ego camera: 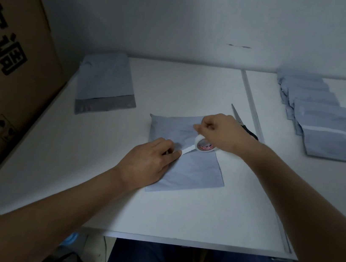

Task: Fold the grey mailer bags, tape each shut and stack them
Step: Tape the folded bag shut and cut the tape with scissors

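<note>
A folded grey mailer bag [192,173] lies on the white table in front of me. My left hand [149,163] rests on its left part and pinches the free end of a white tape strip [187,149]. My right hand [218,130] grips the white tape roll [204,145] just above the bag, with the strip stretched between both hands. A pile of unfolded grey mailers [105,81] lies at the back left. A row of folded, overlapping mailers [322,120] sits at the right.
Scissors [239,118] lie behind my right hand, partly hidden by it. A large cardboard box [10,63] stands against the table's left side. A metal seam [253,106] divides the table [178,216]. A white wall closes the back.
</note>
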Demonstrator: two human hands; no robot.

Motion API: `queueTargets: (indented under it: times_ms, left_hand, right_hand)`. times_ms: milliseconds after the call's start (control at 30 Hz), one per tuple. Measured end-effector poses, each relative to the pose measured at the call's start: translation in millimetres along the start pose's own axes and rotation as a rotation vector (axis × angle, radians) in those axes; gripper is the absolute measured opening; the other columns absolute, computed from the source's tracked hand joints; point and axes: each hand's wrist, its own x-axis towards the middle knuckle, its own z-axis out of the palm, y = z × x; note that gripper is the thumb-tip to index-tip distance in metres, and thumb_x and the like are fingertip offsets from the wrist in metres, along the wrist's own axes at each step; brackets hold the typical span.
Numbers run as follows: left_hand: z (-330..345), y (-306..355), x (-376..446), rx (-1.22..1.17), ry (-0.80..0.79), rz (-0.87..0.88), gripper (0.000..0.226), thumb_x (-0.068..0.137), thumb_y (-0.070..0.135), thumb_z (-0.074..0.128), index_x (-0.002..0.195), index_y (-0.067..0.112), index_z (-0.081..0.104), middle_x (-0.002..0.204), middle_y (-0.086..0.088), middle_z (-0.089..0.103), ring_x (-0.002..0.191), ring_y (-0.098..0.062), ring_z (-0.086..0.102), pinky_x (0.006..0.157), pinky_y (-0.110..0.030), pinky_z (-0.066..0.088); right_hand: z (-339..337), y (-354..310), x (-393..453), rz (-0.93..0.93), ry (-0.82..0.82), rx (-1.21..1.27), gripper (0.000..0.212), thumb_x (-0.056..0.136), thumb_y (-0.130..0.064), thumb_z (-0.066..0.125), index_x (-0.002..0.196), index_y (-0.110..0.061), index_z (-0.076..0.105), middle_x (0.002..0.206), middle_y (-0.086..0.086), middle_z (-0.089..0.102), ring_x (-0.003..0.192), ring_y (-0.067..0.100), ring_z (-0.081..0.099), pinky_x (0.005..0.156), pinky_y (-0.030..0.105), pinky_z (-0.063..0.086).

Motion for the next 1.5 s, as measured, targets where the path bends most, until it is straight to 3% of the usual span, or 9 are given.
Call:
queueTargets:
  times_ms: [267,500,833,1067,1267,1500]
  left_hand:
    - [-1.7,1.6,0.9,0.003,0.002,0.001,0.037,0.098,0.021,0.040,0.117,0.010,0.069,0.091,-0.007,0.059,0.078,-0.023,0.056,0.046,-0.031,0.045]
    - [-0.1,1.1,0.8,0.000,-0.001,-0.005,0.039,0.098,0.023,0.038,0.116,0.009,0.070,0.092,-0.006,0.059,0.079,-0.022,0.056,0.046,-0.030,0.045]
    - [-2.6,2.1,0.6,0.010,-0.013,-0.008,0.038,0.097,0.023,0.040,0.114,0.010,0.071,0.091,-0.005,0.059,0.079,-0.021,0.056,0.047,-0.028,0.041]
    - [-3.4,1.6,-2.0,0.056,-0.062,-0.002,0.037,0.096,0.021,0.041,0.120,0.009,0.067,0.096,-0.005,0.060,0.081,-0.021,0.057,0.046,-0.031,0.046]
    - [-5.6,-2.0,2.2,0.110,-0.120,0.135,0.031,0.093,0.013,0.052,0.121,0.006,0.063,0.105,-0.005,0.060,0.080,-0.022,0.055,0.061,-0.037,0.051]
    - [-10.1,-0.5,11.6,0.180,-0.227,0.212,0.048,0.089,0.012,0.029,0.130,0.006,0.054,0.111,-0.004,0.056,0.080,-0.024,0.048,0.063,-0.038,0.051]
  right_hand:
    - [-4.7,-15.9,10.5,-0.068,-0.083,-0.113,0.022,0.087,-0.038,0.067,0.077,-0.019,0.061,0.067,-0.008,0.054,0.062,0.005,0.049,0.052,0.020,0.034]
    - [-1.5,-3.2,2.5,-0.028,-0.095,-0.093,0.019,0.085,-0.029,0.070,0.074,-0.017,0.060,0.068,-0.008,0.057,0.058,0.002,0.049,0.048,0.015,0.031]
    - [4.2,4.1,-1.9,-0.017,-0.061,-0.123,0.019,0.086,-0.026,0.067,0.073,-0.015,0.058,0.066,-0.009,0.054,0.060,0.008,0.050,0.052,0.024,0.035]
    - [7.1,6.7,-7.8,-0.020,-0.027,-0.165,0.020,0.089,-0.027,0.065,0.074,-0.017,0.056,0.062,-0.012,0.053,0.050,-0.003,0.049,0.047,0.020,0.028]
    - [8.1,8.4,-7.4,-0.013,-0.028,-0.147,0.021,0.087,-0.029,0.066,0.072,-0.019,0.056,0.065,-0.012,0.058,0.056,0.001,0.051,0.049,0.023,0.030]
    - [8.8,7.9,-5.8,-0.003,-0.023,-0.177,0.021,0.085,-0.035,0.068,0.077,-0.017,0.059,0.064,-0.013,0.058,0.058,0.004,0.052,0.050,0.024,0.031]
